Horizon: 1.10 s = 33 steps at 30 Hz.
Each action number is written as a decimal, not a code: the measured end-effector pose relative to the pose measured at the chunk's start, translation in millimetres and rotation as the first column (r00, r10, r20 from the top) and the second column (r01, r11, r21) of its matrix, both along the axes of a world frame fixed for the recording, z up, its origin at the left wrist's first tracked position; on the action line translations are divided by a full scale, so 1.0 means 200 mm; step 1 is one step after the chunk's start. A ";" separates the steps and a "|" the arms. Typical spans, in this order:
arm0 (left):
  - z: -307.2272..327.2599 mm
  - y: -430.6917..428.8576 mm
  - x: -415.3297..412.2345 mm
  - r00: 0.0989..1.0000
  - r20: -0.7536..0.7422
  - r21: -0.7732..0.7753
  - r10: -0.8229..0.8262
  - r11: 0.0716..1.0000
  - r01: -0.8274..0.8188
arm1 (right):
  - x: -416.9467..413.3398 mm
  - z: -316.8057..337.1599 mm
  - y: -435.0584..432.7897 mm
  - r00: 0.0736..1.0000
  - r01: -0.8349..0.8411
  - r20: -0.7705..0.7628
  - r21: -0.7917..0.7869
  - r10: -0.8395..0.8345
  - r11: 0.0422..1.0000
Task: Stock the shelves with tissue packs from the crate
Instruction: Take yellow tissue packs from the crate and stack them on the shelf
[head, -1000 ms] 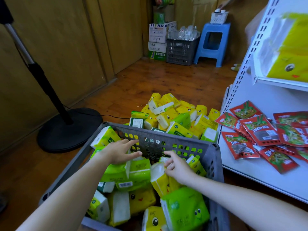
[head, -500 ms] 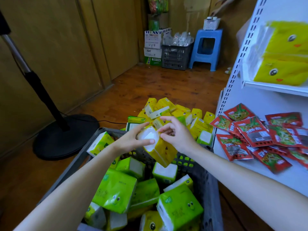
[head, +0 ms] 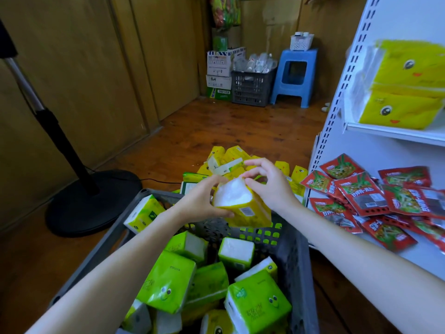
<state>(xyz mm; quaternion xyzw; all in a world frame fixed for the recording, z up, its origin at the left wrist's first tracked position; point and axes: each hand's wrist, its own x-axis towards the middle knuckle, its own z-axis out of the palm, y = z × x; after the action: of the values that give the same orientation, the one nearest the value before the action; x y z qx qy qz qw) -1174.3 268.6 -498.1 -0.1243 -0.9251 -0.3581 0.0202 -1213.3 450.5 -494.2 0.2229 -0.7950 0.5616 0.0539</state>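
A yellow tissue pack is held above the far end of the grey crate. My left hand grips its left side, thumb underneath. My right hand pinches its upper right corner. Its white end faces up. The crate holds several green and yellow tissue packs. On the right stands the white shelf unit; two yellow packs are stacked on its upper shelf.
Several red snack packets cover the lower shelf. A pile of yellow packs lies on the wood floor beyond the crate. A black stand base sits at left. Boxes, a dark crate and a blue stool stand at the back wall.
Both hands reached into the crate a second ago, then lifted one yellow pack out. The pack has since tilted so its white end faces up. The view has risen slightly.
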 end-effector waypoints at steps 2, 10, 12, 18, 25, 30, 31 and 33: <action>0.01 0.00 -0.03 0.988 -0.143 0.007 0.063 0.998 -0.062 | -0.02 0.04 0.01 0.999 0.017 -0.039 -0.039 -0.018 0.999; -0.08 0.06 -0.06 0.923 -0.350 -0.224 0.160 0.942 -0.248 | -0.06 0.02 0.02 0.995 -0.033 0.091 -0.076 0.039 0.997; -0.15 0.08 -0.06 0.937 -0.263 -0.274 0.228 0.914 -0.299 | -0.07 -0.07 0.04 0.972 -0.083 0.226 0.103 0.058 0.991; -0.16 0.04 -0.08 0.995 0.038 0.068 0.096 0.993 -0.099 | -0.09 -0.21 0.10 0.929 -0.101 0.369 0.177 0.029 0.979; -0.18 -0.03 -0.08 0.989 0.110 0.231 0.101 0.965 -0.124 | -0.13 -0.24 0.13 0.932 -0.179 0.350 0.211 0.097 0.961; -0.18 -0.03 -0.10 0.992 0.068 0.256 0.104 0.959 -0.118 | -0.13 -0.24 0.13 0.932 -0.147 0.352 0.135 0.091 0.980; -0.18 -0.04 -0.10 0.992 0.062 0.259 0.108 0.958 -0.120 | -0.13 -0.24 0.13 0.927 -0.135 0.363 0.099 0.091 0.986; -0.18 -0.04 -0.10 0.994 0.056 0.266 0.098 0.958 -0.109 | -0.13 -0.22 0.13 0.916 -0.119 0.390 0.031 0.097 0.992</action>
<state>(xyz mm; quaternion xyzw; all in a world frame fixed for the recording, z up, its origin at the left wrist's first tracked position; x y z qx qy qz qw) -1194.0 259.8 -533.8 -0.0643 -0.8734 -0.4814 0.0362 -1238.6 476.8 -538.7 0.1522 -0.7913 0.5750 -0.1415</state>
